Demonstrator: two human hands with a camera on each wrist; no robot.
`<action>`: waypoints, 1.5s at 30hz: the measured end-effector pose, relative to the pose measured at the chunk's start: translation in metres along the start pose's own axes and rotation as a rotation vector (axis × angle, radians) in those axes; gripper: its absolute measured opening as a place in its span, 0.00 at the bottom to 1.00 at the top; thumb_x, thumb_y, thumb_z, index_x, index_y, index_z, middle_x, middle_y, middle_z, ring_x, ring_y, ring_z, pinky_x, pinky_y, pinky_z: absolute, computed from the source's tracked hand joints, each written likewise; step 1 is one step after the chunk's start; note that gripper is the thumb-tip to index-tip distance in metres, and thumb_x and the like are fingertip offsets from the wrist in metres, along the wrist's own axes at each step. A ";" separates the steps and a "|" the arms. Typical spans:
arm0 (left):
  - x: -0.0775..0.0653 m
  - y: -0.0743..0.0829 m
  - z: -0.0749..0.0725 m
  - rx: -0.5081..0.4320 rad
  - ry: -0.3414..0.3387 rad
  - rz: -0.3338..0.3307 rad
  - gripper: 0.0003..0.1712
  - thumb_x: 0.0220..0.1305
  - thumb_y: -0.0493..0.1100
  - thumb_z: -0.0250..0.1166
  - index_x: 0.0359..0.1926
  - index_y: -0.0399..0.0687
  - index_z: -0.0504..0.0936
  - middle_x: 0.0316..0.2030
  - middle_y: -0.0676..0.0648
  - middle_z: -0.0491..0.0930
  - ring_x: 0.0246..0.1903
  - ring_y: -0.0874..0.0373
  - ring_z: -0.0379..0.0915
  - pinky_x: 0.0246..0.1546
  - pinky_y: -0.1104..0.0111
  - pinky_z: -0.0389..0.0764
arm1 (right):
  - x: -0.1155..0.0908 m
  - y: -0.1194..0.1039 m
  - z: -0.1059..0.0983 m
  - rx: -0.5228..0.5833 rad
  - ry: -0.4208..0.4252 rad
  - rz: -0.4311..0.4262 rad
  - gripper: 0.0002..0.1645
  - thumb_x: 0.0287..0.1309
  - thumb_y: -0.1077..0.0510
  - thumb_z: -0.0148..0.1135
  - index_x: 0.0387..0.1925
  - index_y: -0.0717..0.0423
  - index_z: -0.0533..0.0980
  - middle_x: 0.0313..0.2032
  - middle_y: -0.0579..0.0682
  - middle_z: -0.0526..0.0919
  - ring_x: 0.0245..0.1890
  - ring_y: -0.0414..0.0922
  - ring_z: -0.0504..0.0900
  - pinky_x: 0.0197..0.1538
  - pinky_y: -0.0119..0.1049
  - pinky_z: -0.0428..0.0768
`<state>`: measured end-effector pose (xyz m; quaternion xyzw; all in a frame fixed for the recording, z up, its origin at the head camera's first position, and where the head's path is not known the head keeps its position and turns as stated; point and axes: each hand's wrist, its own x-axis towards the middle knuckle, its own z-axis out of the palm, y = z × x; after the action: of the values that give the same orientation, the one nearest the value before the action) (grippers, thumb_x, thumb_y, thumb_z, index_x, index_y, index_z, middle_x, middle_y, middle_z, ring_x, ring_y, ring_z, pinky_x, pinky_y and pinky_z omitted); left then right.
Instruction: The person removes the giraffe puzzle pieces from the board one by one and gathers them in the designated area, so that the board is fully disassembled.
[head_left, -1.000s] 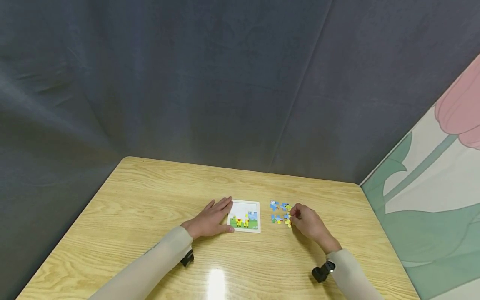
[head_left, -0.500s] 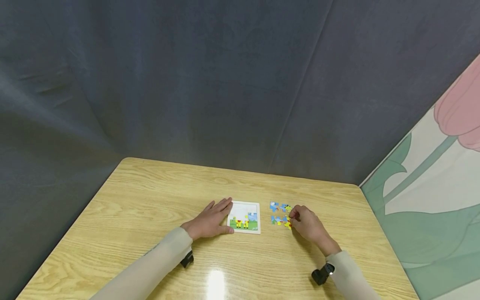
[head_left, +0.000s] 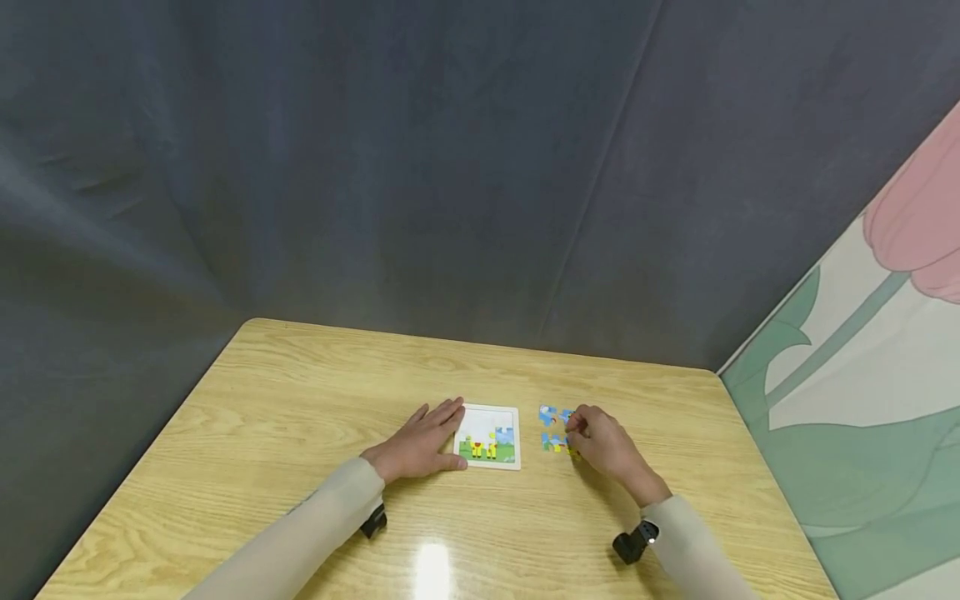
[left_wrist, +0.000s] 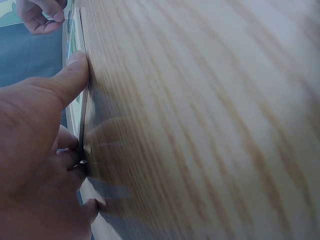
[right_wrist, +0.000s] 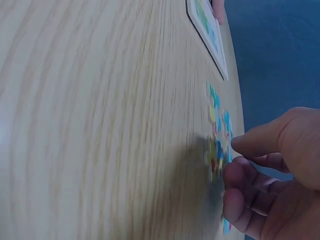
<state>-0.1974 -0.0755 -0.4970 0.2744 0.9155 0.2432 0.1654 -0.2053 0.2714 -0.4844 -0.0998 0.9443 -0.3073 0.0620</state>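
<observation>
Your curled right hand [head_left: 609, 446], its hold unclear, shifted left over loose puzzle pieces [head_left: 547, 414]; your spread left hand [head_left: 418, 443] touched the still part-filled tray [head_left: 483, 419].

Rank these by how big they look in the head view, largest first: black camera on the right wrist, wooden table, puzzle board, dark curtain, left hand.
1. Dark curtain
2. Wooden table
3. Left hand and puzzle board: too alike to rank
4. Black camera on the right wrist
</observation>
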 end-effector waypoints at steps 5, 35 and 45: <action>-0.001 0.000 0.000 0.011 0.010 0.007 0.52 0.77 0.61 0.63 0.85 0.37 0.50 0.87 0.40 0.42 0.87 0.42 0.38 0.87 0.41 0.38 | 0.004 -0.010 0.005 0.020 -0.018 -0.011 0.02 0.71 0.67 0.65 0.42 0.61 0.79 0.39 0.52 0.85 0.32 0.41 0.78 0.31 0.29 0.75; 0.001 -0.002 0.002 -0.016 0.007 0.010 0.53 0.77 0.63 0.62 0.85 0.37 0.50 0.87 0.41 0.42 0.87 0.42 0.38 0.87 0.41 0.38 | 0.022 -0.055 0.042 -0.043 -0.131 -0.116 0.10 0.68 0.63 0.70 0.50 0.57 0.83 0.32 0.46 0.78 0.29 0.41 0.71 0.31 0.30 0.66; 0.000 0.000 0.002 0.002 0.010 0.008 0.52 0.77 0.62 0.63 0.85 0.37 0.51 0.87 0.40 0.43 0.87 0.42 0.39 0.87 0.41 0.40 | 0.024 -0.064 0.042 -0.069 -0.192 -0.114 0.15 0.65 0.60 0.74 0.51 0.58 0.82 0.30 0.46 0.77 0.27 0.41 0.70 0.30 0.31 0.66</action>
<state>-0.1967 -0.0751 -0.4985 0.2771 0.9155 0.2442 0.1593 -0.2119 0.1918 -0.4816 -0.1841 0.9368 -0.2668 0.1312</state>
